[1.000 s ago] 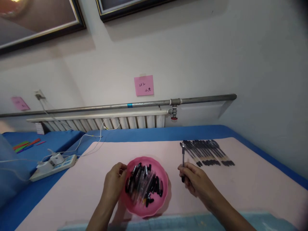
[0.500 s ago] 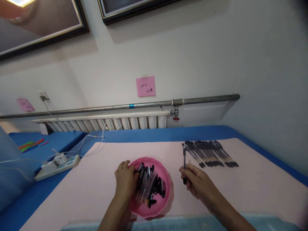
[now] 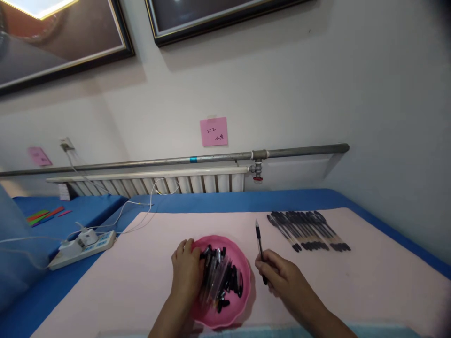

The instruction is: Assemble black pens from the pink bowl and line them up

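A pink bowl (image 3: 243, 300) sits on the pink mat and holds several black pen parts (image 3: 221, 279) and clear barrels. My left hand (image 3: 186, 272) reaches into the bowl's left side, its fingers curled down among the parts. Whether they grip anything is hidden. My right hand (image 3: 278, 277) is closed round a black pen (image 3: 260, 241), which points up and away from me, just right of the bowl. Further right, a row of assembled black pens (image 3: 306, 230) lies side by side on the mat.
The pink mat (image 3: 352, 281) lies on a blue table (image 3: 211, 199) against the wall. A white power strip (image 3: 82, 244) with cables lies at the left. Coloured sticks (image 3: 44, 216) lie far left. A radiator (image 3: 158, 183) and a pipe (image 3: 299, 151) run along the wall.
My left hand moved from the bowl's left rim into the bowl. My right hand drew the pen leftward, away from the row and closer to the bowl.
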`<state>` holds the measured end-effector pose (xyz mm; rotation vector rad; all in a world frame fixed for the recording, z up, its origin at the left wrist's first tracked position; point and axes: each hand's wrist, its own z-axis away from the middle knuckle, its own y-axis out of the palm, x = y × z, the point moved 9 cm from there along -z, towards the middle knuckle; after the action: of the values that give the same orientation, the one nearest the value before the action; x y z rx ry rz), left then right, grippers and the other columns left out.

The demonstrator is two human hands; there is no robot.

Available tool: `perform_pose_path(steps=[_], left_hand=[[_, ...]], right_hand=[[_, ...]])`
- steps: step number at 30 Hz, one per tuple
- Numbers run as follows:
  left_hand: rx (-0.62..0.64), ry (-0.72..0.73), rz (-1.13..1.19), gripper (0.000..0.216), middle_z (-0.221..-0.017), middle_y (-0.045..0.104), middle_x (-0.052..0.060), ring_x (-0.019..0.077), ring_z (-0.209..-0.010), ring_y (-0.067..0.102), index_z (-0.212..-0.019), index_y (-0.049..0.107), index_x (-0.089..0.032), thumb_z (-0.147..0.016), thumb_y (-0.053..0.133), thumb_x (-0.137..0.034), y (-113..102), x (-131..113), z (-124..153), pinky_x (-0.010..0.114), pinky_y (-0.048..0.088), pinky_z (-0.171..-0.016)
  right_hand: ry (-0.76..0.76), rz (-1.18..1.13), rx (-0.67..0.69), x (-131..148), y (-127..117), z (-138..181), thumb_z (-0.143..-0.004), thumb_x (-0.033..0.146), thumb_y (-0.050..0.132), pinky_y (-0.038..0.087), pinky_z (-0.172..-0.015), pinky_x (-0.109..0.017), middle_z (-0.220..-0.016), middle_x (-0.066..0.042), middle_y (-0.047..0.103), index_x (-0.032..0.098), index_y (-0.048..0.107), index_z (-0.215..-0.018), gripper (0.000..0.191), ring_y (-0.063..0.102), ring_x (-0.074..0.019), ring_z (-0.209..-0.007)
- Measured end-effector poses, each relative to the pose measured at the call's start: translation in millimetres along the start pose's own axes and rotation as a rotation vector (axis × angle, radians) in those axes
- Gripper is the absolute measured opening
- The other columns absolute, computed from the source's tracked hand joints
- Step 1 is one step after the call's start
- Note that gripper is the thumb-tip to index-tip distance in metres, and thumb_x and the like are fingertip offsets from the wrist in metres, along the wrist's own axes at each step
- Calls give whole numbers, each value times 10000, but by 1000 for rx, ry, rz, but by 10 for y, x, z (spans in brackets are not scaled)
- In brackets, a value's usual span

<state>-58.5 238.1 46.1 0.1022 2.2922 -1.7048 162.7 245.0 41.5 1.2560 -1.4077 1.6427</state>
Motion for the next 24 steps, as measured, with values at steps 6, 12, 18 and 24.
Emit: perform_pose_path(steps=[6,12,18,24], left_hand=[[3,113,613,288,-1058,656,61,216,-965,592,-1037,621,-242,-803,453,-240,-249,-147,132,380,442,-882],[8,172,741,261,-985,663,41,189,-913,605,-986,620,-243,-775,475,-192,-322,-258,164,316,474,-817],[-51,249,688,233,-985,647,50,183,-941,595,-952,627,-232,-796,459,-190,-402,-260,159,310,473,-840],[94,272,755,244,-1013,657,47,190,-968,584,-935,655,-249,-757,506,-173,-353,-303,172,322,451,-872]], right_hand=[[-297,391,12,233,74,54,-877,284,451,432,-657,-262,-808,-17,590,245,611,-963,186,573,-166,-739],[-455,728,-40,247,137,116,-891,243,431,433,-610,-250,-772,-22,582,282,593,-1080,252,585,-164,-680],[-499,879,-41,246,167,115,-883,226,472,384,-599,-268,-756,-29,588,265,587,-1072,225,563,-182,-679],[-565,1027,-4,339,241,146,-869,185,487,323,-599,-296,-718,-41,596,233,611,-990,179,519,-180,-623]])
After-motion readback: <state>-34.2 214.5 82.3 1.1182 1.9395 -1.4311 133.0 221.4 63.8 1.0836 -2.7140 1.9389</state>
